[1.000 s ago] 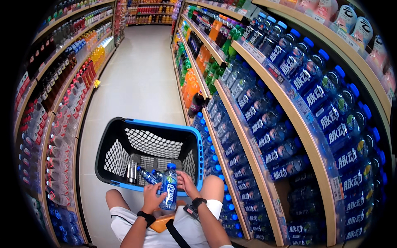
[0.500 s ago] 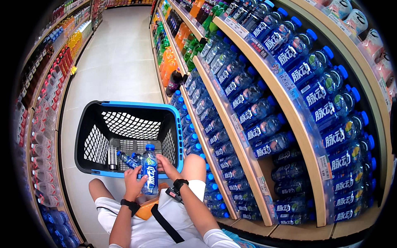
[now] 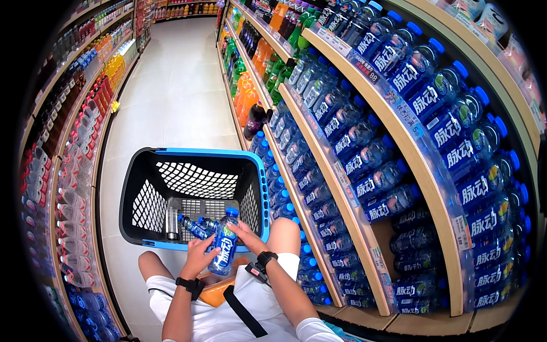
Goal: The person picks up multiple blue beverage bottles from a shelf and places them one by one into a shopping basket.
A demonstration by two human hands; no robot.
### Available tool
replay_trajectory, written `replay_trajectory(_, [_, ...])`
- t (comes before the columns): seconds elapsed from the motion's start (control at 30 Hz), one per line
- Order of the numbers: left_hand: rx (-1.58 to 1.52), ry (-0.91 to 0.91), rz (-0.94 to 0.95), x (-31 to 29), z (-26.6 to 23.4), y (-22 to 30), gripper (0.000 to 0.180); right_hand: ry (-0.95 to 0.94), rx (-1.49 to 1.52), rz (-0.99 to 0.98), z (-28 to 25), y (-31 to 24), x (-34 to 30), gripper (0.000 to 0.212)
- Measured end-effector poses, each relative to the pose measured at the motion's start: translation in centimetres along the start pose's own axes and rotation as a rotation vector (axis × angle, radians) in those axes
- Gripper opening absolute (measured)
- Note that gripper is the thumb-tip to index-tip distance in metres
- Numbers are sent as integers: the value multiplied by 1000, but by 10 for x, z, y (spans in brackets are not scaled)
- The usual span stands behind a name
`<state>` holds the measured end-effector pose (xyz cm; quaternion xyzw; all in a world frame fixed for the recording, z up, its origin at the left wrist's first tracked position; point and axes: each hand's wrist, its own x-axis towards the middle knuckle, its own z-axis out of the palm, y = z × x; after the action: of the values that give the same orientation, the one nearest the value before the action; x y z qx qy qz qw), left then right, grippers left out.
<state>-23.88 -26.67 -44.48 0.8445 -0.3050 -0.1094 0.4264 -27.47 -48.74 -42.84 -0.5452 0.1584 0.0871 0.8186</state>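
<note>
Between my two hands I hold a blue drink bottle (image 3: 225,245), its blue cap leaning up and to the right. My left hand (image 3: 199,255) grips the lower left side, fingers wrapped round it. My right hand (image 3: 247,237) holds the upper right side near the shoulder. Just beyond them stands a black shopping basket (image 3: 126,196) with a blue rim. Inside it lie small blue-capped bottles (image 3: 196,229), partly hidden by my hands, and a clear cylinder (image 3: 172,223) with a dark base.
Shelves (image 3: 336,171) packed with blue bottles rise close on my right. Another shelf (image 3: 85,171) of drinks runs along the left. Pale tiled floor (image 3: 176,74) stretches away beyond the basket. An orange pouch (image 3: 216,294) lies on my lap.
The bottle has gone from nearly upright to leaning right, still in both hands. The whole scene has shifted right and slightly down in view.
</note>
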Motion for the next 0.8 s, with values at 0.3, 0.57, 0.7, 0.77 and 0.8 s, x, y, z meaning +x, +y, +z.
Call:
replay_trajectory(0.3, [-106, -110, 10, 3, -13, 8, 65, 83, 132, -70, -15, 20, 18, 46])
replay_trajectory(0.57, [-238, -37, -101, -1, -16, 21, 83, 296, 188, -204, -11, 20, 15, 41])
replay_trajectory(0.7, [-71, 11, 7, -11, -13, 22, 93, 318, 132, -197, -17, 37, 16, 39])
replay_trajectory(0.77, [-50, 6, 16, -5, -16, 25, 90, 341, 45, -229, -18, 35, 18, 39])
replay_trajectory(0.8, [-59, 8, 6, -5, -16, 26, 90, 347, 34, -234, -18, 34, 17, 39])
